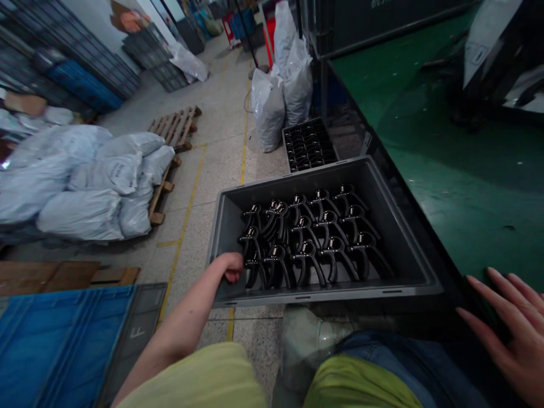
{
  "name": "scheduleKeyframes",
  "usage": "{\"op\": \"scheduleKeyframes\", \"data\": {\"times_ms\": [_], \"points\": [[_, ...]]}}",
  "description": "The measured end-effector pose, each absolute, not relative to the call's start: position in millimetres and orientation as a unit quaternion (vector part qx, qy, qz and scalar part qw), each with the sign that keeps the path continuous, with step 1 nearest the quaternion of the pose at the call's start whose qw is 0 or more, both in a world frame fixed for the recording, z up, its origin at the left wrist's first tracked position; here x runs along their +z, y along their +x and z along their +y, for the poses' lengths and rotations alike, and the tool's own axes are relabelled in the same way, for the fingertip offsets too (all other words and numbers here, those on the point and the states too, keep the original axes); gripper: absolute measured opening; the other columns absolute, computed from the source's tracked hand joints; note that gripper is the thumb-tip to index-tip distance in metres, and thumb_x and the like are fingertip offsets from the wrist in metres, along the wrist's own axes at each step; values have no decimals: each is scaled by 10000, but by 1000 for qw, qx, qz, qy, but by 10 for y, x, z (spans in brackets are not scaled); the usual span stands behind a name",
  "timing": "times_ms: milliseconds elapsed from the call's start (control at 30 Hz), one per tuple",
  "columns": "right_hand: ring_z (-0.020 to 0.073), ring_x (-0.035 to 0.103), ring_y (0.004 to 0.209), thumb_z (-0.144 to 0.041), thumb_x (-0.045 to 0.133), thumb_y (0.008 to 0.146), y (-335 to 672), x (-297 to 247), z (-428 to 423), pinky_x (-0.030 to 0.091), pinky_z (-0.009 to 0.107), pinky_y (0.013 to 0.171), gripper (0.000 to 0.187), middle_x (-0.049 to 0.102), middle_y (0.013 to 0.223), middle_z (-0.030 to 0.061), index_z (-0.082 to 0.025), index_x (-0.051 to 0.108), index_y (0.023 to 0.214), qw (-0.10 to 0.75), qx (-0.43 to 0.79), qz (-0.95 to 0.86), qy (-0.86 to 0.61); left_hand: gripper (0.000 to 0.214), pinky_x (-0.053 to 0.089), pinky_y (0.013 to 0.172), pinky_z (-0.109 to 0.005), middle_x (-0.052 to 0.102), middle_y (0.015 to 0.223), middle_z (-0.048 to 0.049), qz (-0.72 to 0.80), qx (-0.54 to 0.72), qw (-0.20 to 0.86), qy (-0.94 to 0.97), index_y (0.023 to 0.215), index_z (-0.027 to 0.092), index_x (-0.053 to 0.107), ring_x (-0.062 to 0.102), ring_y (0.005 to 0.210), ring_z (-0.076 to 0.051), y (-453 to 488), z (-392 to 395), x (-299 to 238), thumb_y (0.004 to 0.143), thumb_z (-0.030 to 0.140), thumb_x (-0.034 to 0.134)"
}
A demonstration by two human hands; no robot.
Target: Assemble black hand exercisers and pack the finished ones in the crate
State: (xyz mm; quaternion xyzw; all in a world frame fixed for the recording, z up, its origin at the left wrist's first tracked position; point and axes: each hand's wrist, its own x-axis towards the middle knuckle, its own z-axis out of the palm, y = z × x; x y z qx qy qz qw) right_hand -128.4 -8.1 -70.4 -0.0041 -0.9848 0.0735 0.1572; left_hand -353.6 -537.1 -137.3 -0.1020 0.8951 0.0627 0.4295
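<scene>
A grey plastic crate (395, 226) stands on the floor in front of me, filled with several black hand-grip parts (314, 238) laid in rows. My left hand (229, 266) is curled over the crate's near-left rim, fingers inside. My right hand (505, 328) lies flat with fingers spread at the edge of the green worktable (446, 147), holding nothing. My knees in blue trousers and a yellow-green top fill the bottom of the view.
A second black tray of parts (308, 144) sits behind the crate. Grey sacks (280, 90) stand beyond it. More sacks lie on a wooden pallet (174, 136) at left. A blue crate (59, 340) is at the lower left.
</scene>
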Motion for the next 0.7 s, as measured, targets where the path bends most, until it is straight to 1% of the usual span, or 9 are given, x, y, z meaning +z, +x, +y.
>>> {"op": "scheduleKeyframes", "data": {"times_ms": [67,133,200,267,367,467,533,600,700], "points": [[312,329,1327,-471,403,854,-1279,-707,-68,282,538,1082,616,275,1502,-5,-329,271,1438,149,93,-984,-1,314,515,785,-369,609,1065,-82,907,56,407,-88,1099,138,567,605,911,-181,-3790,-5280,-1220,888,363,509],[317,312,1335,-475,396,856,-1277,-695,-72,267,544,1085,613,277,1502,10,-308,289,1435,150,100,-984,-2,322,481,834,-303,637,1066,-84,931,54,356,-65,1067,169,603,600,990,-195,-4010,-5073,-1183,880,407,494],[319,316,1333,-475,386,861,-1278,-673,-88,263,542,1086,604,297,1495,32,-283,310,1429,152,99,-983,-1,386,448,876,-278,631,1122,-104,950,42,306,-52,1076,176,609,560,1098,-237,-4156,-4787,-1253,799,444,590],[322,324,1328,-481,378,866,-1277,-645,-108,265,540,1084,599,321,1483,60,-252,337,1419,153,97,-983,3,424,456,858,-292,643,1094,-132,958,27,281,-53,1052,143,622,581,1067,-253,-4225,-4502,-1370,740,428,654],[322,328,1326,-483,370,873,-1276,-607,-124,269,534,1081,586,357,1460,101,-207,387,1389,153,95,-984,4,395,479,837,-365,649,1054,-133,963,6,261,-64,1037,110,614,615,978,-228,-4230,-4250,-1474,779,408,621],[321,322,1329,-484,354,878,-1276,-583,-130,268,527,1082,571,379,1442,127,-171,436,1349,153,93,-984,0,358,472,848,-378,647,1066,-137,967,-1,245,-65,1034,113,620,604,1009,-251,-4164,-4326,-1379,784,369,599],[317,318,1331,-489,344,880,-1276,-574,-137,260,519,1088,571,388,1435,134,-157,457,1330,152,98,-984,-4,339,468,838,-342,652,1069,-141,966,4,249,-64,1029,122,633,590,1046,-278,-4068,-4547,-1213,769,334,588],[312,317,1333,-497,337,880,-1277,-568,-148,249,513,1095,572,396,1430,134,-154,470,1319,149,105,-983,-8,291,476,802,-305,669,1032,-100,957,15,281,-67,1009,148,641,600,1029,-265,-3914,-4847,-1009,778,306,562],[312,312,1335,-516,316,878,-1277,-568,-158,242,512,1097,590,394,1430,138,-148,479,1310,145,112,-983,-16,157,498,675,-255,691,831,-26,917,29,389,-87,880,159,661,658,837,-206,-3598,-5283,-767,770,236,578]]}}
